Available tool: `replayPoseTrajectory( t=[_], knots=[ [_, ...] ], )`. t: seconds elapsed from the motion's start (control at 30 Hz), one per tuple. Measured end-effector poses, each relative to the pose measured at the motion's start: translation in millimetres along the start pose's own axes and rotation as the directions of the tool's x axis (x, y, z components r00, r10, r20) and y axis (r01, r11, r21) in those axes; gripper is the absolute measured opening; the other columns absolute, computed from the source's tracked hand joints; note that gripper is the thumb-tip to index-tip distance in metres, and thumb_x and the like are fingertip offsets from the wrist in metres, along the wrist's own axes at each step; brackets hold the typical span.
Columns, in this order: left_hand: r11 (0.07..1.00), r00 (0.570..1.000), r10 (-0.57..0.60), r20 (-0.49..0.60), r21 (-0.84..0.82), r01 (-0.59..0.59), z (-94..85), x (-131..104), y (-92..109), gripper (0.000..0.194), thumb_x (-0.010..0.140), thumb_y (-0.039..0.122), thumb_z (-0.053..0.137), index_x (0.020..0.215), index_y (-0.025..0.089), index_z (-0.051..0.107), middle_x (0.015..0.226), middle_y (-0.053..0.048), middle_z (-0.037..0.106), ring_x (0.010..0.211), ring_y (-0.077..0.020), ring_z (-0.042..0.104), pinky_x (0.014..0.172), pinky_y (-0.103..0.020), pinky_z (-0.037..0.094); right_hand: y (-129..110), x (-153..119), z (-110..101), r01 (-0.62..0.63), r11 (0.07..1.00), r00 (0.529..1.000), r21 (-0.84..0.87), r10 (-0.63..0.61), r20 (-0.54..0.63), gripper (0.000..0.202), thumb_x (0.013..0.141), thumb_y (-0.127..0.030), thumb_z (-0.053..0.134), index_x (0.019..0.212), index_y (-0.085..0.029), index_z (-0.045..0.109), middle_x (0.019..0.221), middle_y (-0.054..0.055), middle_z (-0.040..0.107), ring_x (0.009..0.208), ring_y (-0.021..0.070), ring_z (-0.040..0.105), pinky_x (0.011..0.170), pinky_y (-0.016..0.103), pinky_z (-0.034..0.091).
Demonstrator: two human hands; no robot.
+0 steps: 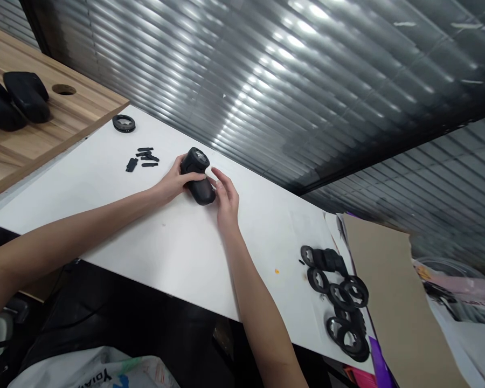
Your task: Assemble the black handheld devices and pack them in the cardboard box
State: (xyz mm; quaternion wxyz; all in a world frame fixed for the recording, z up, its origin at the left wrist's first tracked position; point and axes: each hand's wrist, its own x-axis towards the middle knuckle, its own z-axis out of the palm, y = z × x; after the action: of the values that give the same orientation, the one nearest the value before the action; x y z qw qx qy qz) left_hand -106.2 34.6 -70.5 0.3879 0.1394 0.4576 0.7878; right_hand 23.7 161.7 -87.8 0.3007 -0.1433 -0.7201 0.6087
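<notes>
A black handheld device [202, 189] with a round, shiny end is held above the white table. My left hand [178, 179] is wrapped round its left side, the thumb lying across its middle. My right hand [226, 199] is at its right side, fingers parted and the fingertips near or touching its lower part. Left of my hands lie several small black strips [149, 165] and a small black piece [131, 165]. A black ring [124, 123] lies farther back, near the table's left corner.
Several black rings [340, 297] lie in a heap on the white table [178, 253] at the right. Dark rounded objects [27, 96] rest on the wooden surface [81, 116] at the left. Brown cardboard [392, 291] stands at the right, and a corrugated metal wall [242, 81] rises behind.
</notes>
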Motion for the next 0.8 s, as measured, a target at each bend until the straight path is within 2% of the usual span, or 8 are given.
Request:
replayPoseTrajectory(
  t=[0.17,0.3,0.43,0.5,0.57,0.63,0.73,0.8],
  knots=[
    [0.998,0.999,-0.047,0.017,-0.05,0.048,0.5,-2,4,0.074,0.068,0.021,0.091,0.127,0.028,0.046,0.122,-0.006,0.071,0.124,-0.0321,0.074,0.109,-0.053,0.06,9,2,0,-0.063,0.996,0.998,0.068,0.063,-0.007,0.071,0.095,-0.074,0.073,0.149,-0.029,0.067,0.169,0.014,0.061,0.149,0.0378,0.068,0.105,0.048,0.067],
    [0.996,0.997,-0.08,0.019,-0.045,0.081,0.0,-3,8,0.064,0.07,0.026,0.091,0.119,0.027,0.051,0.11,-0.004,0.075,0.105,-0.031,0.079,0.096,-0.05,0.064,10,0,-2,-0.137,0.989,0.988,0.054,0.133,0.073,0.074,0.095,-0.073,0.074,0.156,-0.033,0.06,0.168,0.013,0.062,0.153,0.0358,0.063,0.106,0.047,0.067],
    [0.992,0.992,-0.112,0.054,-0.051,0.114,-2.6,0,9,0.059,0.069,0.03,0.096,0.116,0.022,0.061,0.115,-0.01,0.078,0.084,-0.0275,0.079,0.078,-0.045,0.066,8,-2,1,-0.161,0.985,0.984,0.061,0.155,0.086,0.076,0.093,-0.071,0.08,0.156,-0.033,0.061,0.153,0.012,0.069,0.138,0.0309,0.071,0.105,0.046,0.069],
    [0.986,0.991,-0.131,0.04,-0.096,0.134,-4.1,2,8,0.05,0.072,0.032,0.095,0.111,0.019,0.067,0.118,-0.012,0.078,0.083,-0.027,0.079,0.073,-0.042,0.065,6,-3,4,-0.158,0.984,0.986,0.077,0.154,0.055,0.071,0.09,-0.068,0.084,0.148,-0.033,0.065,0.15,0.01,0.067,0.125,0.0273,0.076,0.095,0.042,0.072],
    [0.978,0.986,-0.164,0.018,-0.13,0.165,-4.9,4,7,0.041,0.075,0.035,0.094,0.104,0.017,0.071,0.118,-0.014,0.078,0.086,-0.0277,0.08,0.072,-0.039,0.065,1,-4,7,-0.183,0.979,0.983,0.084,0.183,0.015,0.066,0.088,-0.066,0.086,0.141,-0.032,0.067,0.136,0.007,0.07,0.104,0.0216,0.079,0.077,0.035,0.073],
    [0.973,0.984,-0.18,0.009,-0.147,0.179,-4.9,6,7,0.034,0.079,0.037,0.091,0.098,0.016,0.073,0.114,-0.014,0.079,0.089,-0.0277,0.08,0.072,-0.036,0.065,-5,-5,9,-0.26,0.961,0.966,0.094,0.257,0.037,0.068,0.09,-0.067,0.083,0.145,-0.031,0.062,0.108,0.001,0.073,0.077,0.0164,0.076,0.058,0.028,0.067],
    [0.974,0.985,-0.174,0.011,-0.146,0.174,-4.0,5,6,0.033,0.08,0.039,0.091,0.094,0.016,0.073,0.103,-0.011,0.078,0.082,-0.0246,0.078,0.07,-0.034,0.064,-16,-8,14,-0.42,0.9,0.898,0.12,0.392,0.201,0.082,0.098,-0.072,0.072,0.164,-0.031,0.044,0.073,-0.008,0.069,0.052,0.0165,0.07,0.044,0.025,0.057],
    [0.98,0.988,-0.154,0.012,-0.125,0.154,-3.6,4,5,0.037,0.078,0.04,0.094,0.097,0.018,0.071,0.094,-0.008,0.076,0.074,-0.0218,0.074,0.068,-0.035,0.062,-23,-10,18,-0.503,0.854,0.837,0.131,0.444,0.321,0.09,0.102,-0.075,0.065,0.173,-0.032,0.029,0.068,-0.007,0.072,0.049,0.0201,0.073,0.043,0.027,0.058]
  ],
)
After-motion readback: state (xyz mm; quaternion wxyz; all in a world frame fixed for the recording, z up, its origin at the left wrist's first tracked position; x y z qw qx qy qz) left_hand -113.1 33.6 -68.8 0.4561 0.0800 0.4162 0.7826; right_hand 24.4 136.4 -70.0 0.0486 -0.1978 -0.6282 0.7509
